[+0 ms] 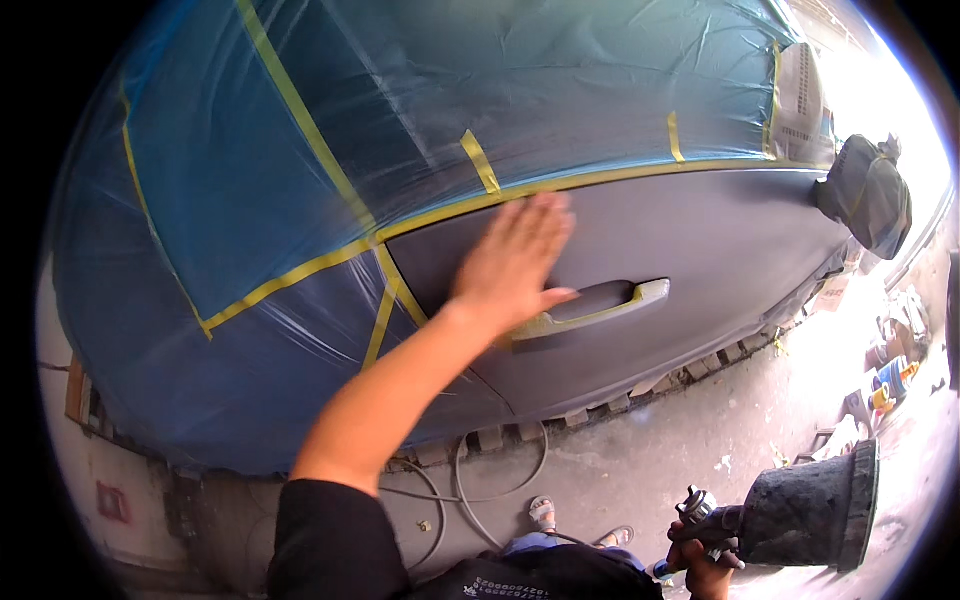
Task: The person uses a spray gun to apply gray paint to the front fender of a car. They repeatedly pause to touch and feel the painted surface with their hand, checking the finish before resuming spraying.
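My left hand (515, 260) lies flat on the matte grey car door (710, 235), fingers stretched toward its upper edge and thumb beside the door handle (640, 300). Yellow masking tape (600, 180) runs along that edge, just past the fingertips. Beyond it, blue-green masking film (570, 90) covers the upper part of the car. Low on the right, my right hand (705, 578) is closed round a spray gun (712, 522), held away from the door. The gun carries a large dark cup (805, 512); my right fingers are partly hidden behind the gun.
A wrapped side mirror (868, 195) sticks out at the far right of the door. A grey hose (460, 490) loops over the concrete floor near my feet (543, 513). Bottles and assorted items (890, 385) lie along the right wall. More film (200, 400) drapes the car's left part.
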Demonstrator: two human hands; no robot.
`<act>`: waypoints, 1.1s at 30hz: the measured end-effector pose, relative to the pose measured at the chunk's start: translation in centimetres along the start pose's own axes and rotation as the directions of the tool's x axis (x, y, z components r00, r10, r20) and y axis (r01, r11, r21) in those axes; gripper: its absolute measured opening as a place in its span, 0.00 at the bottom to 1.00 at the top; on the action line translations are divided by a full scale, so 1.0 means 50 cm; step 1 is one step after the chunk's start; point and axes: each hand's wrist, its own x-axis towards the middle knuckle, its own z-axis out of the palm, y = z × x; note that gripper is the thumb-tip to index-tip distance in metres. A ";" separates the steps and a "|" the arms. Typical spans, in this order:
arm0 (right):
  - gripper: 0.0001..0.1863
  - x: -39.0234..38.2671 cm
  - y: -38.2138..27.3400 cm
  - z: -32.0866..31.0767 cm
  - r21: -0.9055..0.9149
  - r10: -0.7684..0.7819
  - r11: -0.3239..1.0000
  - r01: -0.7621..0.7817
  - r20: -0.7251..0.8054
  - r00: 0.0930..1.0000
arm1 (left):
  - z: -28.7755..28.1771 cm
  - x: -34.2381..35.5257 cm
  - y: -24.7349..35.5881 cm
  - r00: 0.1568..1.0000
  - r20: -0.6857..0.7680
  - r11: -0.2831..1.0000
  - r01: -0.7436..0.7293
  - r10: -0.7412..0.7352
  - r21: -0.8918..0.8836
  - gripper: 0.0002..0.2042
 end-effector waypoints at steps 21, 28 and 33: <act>0.15 -0.012 -0.021 0.037 0.010 0.067 0.998 -0.068 0.070 0.995 | 0.026 -0.145 0.011 0.993 -0.047 0.987 0.109 -0.104 0.118 0.44; 0.08 -0.013 -0.013 0.037 -0.077 0.046 0.996 -0.040 0.076 0.996 | -0.074 -0.370 -0.184 0.913 -0.187 0.882 0.400 -0.361 0.247 0.42; 0.04 -0.016 -0.043 0.071 -0.002 0.089 0.996 -0.089 0.066 0.994 | -0.080 -0.265 -0.136 0.952 -0.237 0.951 0.243 -0.196 0.190 0.41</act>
